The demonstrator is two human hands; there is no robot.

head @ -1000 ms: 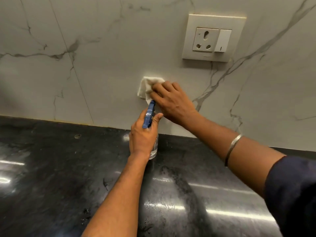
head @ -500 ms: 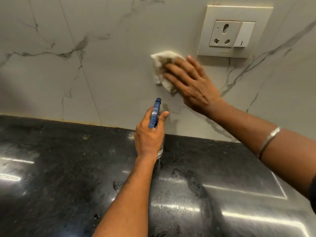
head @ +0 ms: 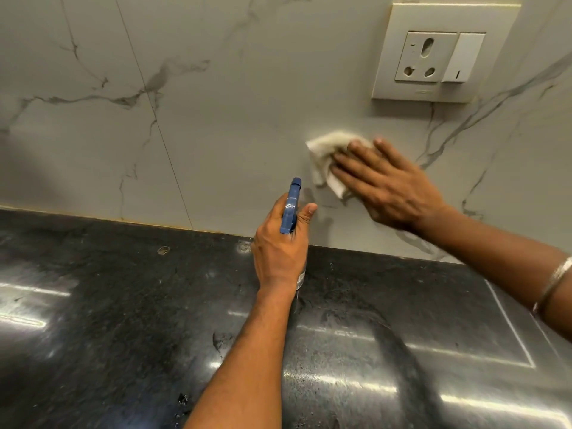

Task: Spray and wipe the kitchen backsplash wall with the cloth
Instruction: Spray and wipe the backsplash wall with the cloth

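Marble backsplash [head: 232,134]: our right hand [head: 393,187], fingers straight, presses the cloth [head: 328,153]; below-left, our left hand [head: 278,252] grips the spray bottle [head: 291,205].

Looks like a home kitchen: glossy black speckled stone tabletop [head: 123,305] meeting a pale grey-veined marble-look backsplash wall [head: 216,119], with a cream plastic three-pin socket and switch plate [head: 442,54] set into it.

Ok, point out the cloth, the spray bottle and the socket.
cloth [head: 325,150]: head view, on the crumpled upper-left part that shows.
spray bottle [head: 291,205]: head view, on the blue spray head.
socket [head: 424,61]: head view, on the face between the pin holes.
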